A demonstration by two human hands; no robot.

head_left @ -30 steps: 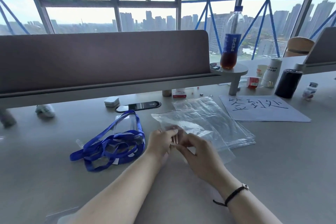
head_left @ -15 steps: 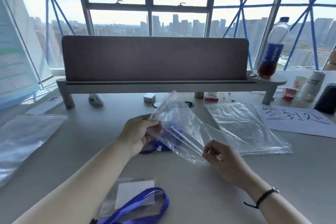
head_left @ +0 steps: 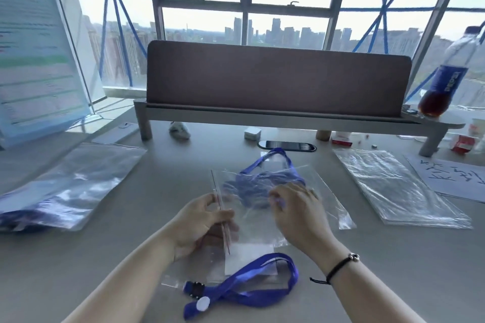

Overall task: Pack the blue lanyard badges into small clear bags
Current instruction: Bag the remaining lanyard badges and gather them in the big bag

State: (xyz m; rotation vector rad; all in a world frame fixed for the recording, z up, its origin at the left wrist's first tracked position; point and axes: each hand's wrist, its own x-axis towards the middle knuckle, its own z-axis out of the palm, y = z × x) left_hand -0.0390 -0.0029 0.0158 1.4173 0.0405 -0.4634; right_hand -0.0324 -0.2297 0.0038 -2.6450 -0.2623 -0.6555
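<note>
My left hand [head_left: 207, 220] pinches the red-lined zip edge of a small clear bag [head_left: 325, 191]. The bag is spread flat above the table between my hands. My right hand [head_left: 299, 215] is on the bag's middle with bent, blurred fingers that seem to pinch the plastic. Through and behind the bag shows a pile of blue lanyard badges [head_left: 265, 181]. A single blue lanyard badge [head_left: 244, 286] with its clear card holder lies on the table in front of my hands.
A stack of small clear bags [head_left: 399, 191] lies to the right, beside a handwritten paper sign [head_left: 451, 178]. A large clear bag [head_left: 68, 186] holding blue lanyards lies at left. A desk shelf with a brown divider [head_left: 275, 78] and a cola bottle [head_left: 446, 78] stand behind.
The view swung left and down. The bag was lifted off the stack, carried left and lowered over the lanyard pile. My left hand has shifted to the zip edge, my right to the middle.
</note>
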